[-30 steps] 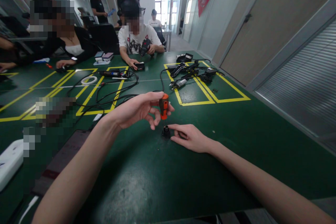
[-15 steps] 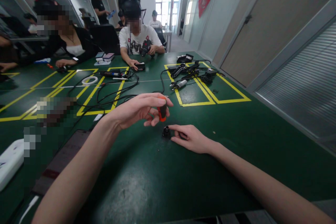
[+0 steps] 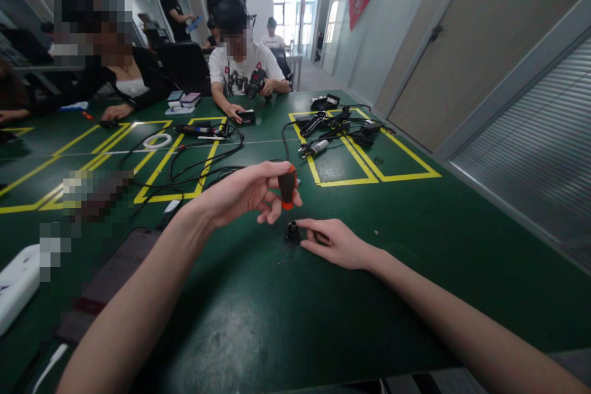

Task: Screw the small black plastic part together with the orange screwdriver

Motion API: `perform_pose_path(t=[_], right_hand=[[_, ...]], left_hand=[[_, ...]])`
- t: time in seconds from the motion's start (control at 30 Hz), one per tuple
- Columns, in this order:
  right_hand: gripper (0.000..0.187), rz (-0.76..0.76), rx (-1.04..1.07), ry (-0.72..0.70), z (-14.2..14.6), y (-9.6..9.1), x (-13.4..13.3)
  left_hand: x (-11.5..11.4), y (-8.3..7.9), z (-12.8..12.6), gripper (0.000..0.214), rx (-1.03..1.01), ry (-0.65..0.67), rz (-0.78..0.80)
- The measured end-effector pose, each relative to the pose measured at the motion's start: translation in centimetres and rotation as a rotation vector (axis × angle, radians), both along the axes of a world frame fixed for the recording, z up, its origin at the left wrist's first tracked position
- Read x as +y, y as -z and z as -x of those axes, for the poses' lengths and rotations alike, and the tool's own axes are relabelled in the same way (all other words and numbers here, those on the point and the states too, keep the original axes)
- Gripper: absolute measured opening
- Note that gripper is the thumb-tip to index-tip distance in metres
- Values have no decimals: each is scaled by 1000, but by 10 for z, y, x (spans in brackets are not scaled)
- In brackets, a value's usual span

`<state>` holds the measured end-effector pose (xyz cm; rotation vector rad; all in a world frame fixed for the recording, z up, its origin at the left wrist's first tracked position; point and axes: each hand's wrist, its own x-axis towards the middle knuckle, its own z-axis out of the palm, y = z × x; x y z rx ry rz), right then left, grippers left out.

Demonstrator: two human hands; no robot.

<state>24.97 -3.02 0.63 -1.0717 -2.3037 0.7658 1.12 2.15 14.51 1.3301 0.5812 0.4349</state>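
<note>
My left hand (image 3: 258,194) is closed around the upper handle of a screwdriver (image 3: 287,188), which is black with orange ends. The screwdriver stands nearly upright, and its thin shaft points down at a small black round part (image 3: 292,234) on the table. Whether the tip is inside the part or just behind it I cannot tell. That black part has a wide base and a narrow, open neck on top. My right hand (image 3: 335,243) steadies it from the right, index fingertip at the neck and thumb by the base.
On the green table (image 3: 360,326), a tangle of black cables and tools (image 3: 330,126) lies beyond my hands. A dark tablet-like device (image 3: 111,277) and a white power strip (image 3: 21,283) are at left. Across the table a person (image 3: 244,68) holds a black power tool.
The screwdriver has swung to nearly upright in my left hand, so its shaft now shows above the black part. My right hand has stayed in place.
</note>
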Motion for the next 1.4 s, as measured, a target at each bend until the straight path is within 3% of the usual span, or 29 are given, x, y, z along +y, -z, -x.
perform_pose_path(t=[0.2, 0.37, 1.4], right_hand=[[40, -1, 1, 6, -1, 1, 0], [40, -6, -9, 14, -1, 3, 1], [40, 3, 4, 7, -1, 2, 1]], left_hand=[[-3, -1, -1, 48, 31, -53, -53], [0, 0, 0, 53, 24, -23, 25], [-1, 1, -2, 44, -2, -53, -7]])
